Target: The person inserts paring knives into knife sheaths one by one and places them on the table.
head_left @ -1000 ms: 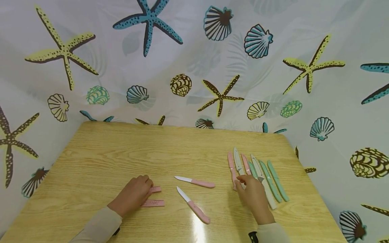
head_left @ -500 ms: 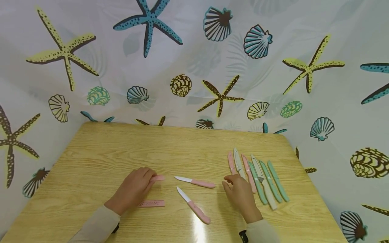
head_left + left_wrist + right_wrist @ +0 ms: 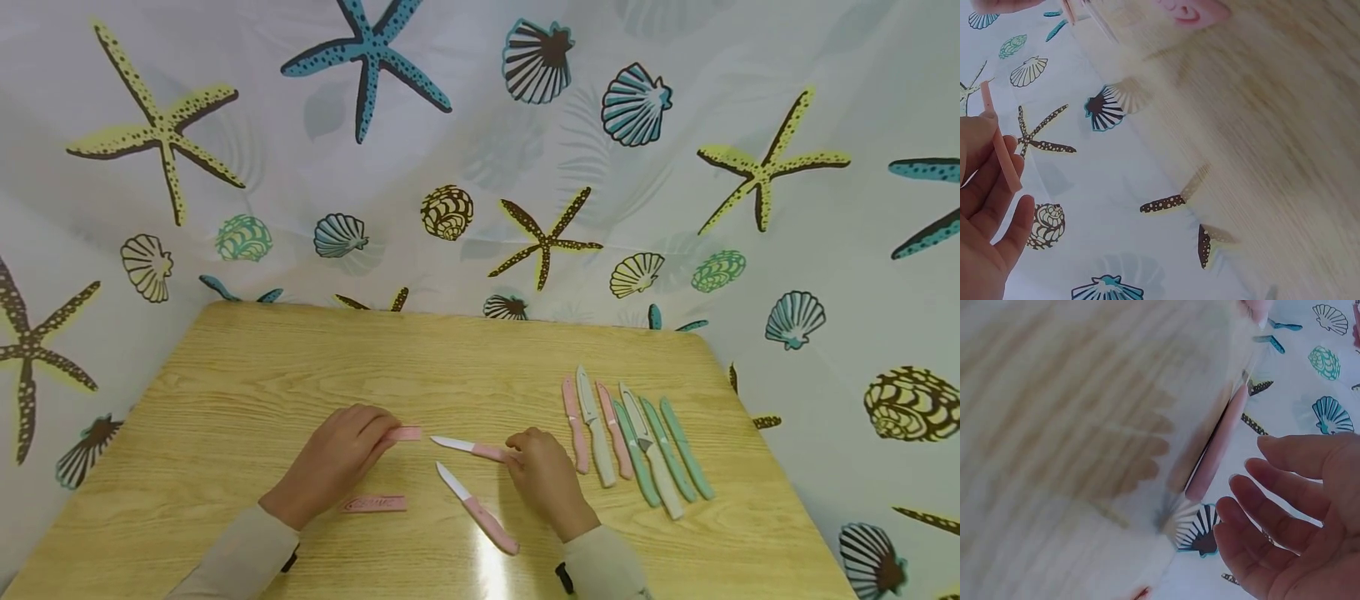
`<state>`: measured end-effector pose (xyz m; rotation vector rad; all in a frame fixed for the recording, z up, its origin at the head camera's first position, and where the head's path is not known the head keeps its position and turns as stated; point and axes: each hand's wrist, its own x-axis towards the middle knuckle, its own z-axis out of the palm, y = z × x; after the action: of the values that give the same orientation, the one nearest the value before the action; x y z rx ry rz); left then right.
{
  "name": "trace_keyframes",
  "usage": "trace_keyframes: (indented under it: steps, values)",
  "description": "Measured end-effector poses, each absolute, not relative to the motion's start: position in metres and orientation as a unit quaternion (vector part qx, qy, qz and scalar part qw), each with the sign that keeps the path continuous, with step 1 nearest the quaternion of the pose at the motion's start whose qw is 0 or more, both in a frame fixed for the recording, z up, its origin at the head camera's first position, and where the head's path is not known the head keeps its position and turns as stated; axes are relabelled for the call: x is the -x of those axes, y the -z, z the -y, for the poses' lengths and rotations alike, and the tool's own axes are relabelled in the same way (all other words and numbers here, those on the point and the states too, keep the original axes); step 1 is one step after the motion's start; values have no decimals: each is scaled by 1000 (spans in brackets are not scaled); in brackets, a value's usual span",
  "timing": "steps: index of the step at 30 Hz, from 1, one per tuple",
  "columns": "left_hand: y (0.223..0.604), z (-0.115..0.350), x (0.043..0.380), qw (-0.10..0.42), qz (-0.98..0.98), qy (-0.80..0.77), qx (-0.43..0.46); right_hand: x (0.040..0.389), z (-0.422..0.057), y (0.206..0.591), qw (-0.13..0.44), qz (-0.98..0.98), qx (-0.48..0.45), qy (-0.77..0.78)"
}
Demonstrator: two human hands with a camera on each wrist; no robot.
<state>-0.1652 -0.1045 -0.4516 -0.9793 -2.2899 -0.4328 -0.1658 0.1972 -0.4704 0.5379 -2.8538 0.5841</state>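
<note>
My left hand (image 3: 337,454) pinches a pink blade sheath (image 3: 408,433) between thumb and fingers; the left wrist view shows this sheath (image 3: 1004,147) edge-on. Just right of it lies a paring knife (image 3: 487,451) with a white blade and pink handle, its tip pointing at the sheath. My right hand (image 3: 551,483) is at the end of that knife's handle. In the right wrist view its fingers are loosely bent beside the pink handle (image 3: 1217,447), not wrapped round it. Nearer lies a second pink paring knife (image 3: 487,522). Another pink sheath (image 3: 378,503), with lettering, lies below my left hand.
On the right of the wooden table (image 3: 337,358) several knives lie side by side: pink-handled (image 3: 576,433), cream-handled (image 3: 602,450) and green ones (image 3: 688,450). A cloth (image 3: 450,150) printed with shells and starfish hangs behind and beside the table.
My right hand has moved left from the row of knives to the upper pink knife's handle. My left hand has shifted slightly up and right with the sheath, towards the blade tip.
</note>
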Motion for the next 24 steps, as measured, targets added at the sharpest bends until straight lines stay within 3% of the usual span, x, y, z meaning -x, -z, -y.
trace_keyframes:
  steps: [24]
  values:
    - [454,103,167,280,855,196,389,188,-181,472,2,961,-202,-189]
